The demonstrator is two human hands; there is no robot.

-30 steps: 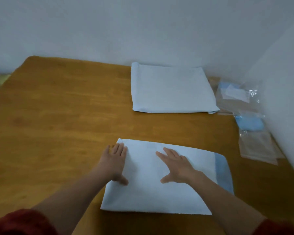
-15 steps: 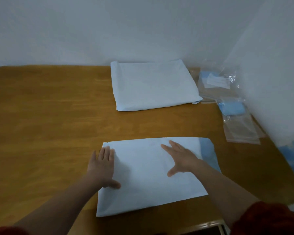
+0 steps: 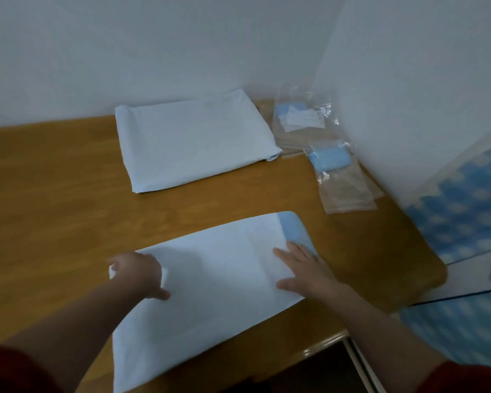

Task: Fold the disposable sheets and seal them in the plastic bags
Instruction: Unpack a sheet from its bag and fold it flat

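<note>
Pressing near sheet point(image 3: 219, 285) of two, right hand point(image 3: 304, 272) lies flat; left hand point(image 3: 138, 275) grips its edge

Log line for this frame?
step: folding near sheet | left hand: at its left corner, grip unclear | right hand: flat on it | bags: untouched

The head-worn wide-angle camera looks forward and down onto the wooden table point(image 3: 54, 194), toward the wall corner point(image 3: 333, 66) at upper right. The left hand point(image 3: 136, 272) and right hand point(image 3: 304, 269) lie close below it.
</note>
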